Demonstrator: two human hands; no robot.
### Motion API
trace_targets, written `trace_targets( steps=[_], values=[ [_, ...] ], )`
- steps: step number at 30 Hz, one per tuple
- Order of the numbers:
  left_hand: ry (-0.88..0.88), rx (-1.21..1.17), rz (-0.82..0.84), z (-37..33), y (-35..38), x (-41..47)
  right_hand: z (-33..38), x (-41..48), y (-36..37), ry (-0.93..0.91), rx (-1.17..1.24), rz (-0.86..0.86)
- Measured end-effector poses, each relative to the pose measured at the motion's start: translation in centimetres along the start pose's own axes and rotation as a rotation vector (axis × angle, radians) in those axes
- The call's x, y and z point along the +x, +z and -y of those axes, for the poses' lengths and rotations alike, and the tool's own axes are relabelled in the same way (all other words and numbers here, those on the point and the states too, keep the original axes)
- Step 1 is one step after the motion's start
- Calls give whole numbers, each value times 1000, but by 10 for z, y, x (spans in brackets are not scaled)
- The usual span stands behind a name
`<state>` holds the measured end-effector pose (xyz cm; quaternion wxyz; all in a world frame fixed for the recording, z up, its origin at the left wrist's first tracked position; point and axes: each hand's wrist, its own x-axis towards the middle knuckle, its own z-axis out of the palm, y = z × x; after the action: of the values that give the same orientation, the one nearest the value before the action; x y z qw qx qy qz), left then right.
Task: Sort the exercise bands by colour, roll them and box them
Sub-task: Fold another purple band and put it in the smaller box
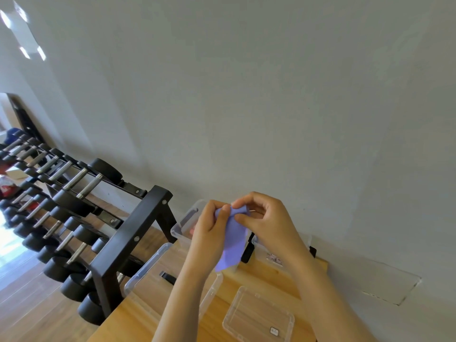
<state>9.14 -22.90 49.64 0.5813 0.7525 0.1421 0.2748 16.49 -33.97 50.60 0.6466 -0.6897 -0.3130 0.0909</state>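
Purple exercise band point(233, 239) hangs above the wooden worktop point(269, 272) — its top end pinched between left hand point(212, 233) and right hand point(265, 218) (fingers curled). Clear plastic boxes point(187, 218) and a lid point(257, 314) sit below, near a dumbbell rack point(133, 233).

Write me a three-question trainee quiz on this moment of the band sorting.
1. True or false: the left hand and the right hand both pinch the exercise band.
2. Where does the clear lid lie? A) flat on the wooden table B) in the left hand C) in the right hand
3. Fill in: the held band's colour is ____.
Key: 1 true; 2 A; 3 purple.
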Motion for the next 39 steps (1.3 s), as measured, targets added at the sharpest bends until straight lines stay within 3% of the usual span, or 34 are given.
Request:
trace_targets(
  steps=[7,13,17,25,39],
  values=[
    [77,-76,-23,-4,-5,-1,-3,1,-10,91,50,69],
    [45,-176,-20,-4,-4,-6,-2,-1,-12,31,97,-1],
    [-11,-157,47,-5,7,-10,-1,-2,-8,0,57,-60],
    [-21,-173,16,0,14,-9,-2,-6,0,5,-66,-89],
    [26,-149,25,-11,15,-6,7,-4,-5,13,9,-66]
  ],
)
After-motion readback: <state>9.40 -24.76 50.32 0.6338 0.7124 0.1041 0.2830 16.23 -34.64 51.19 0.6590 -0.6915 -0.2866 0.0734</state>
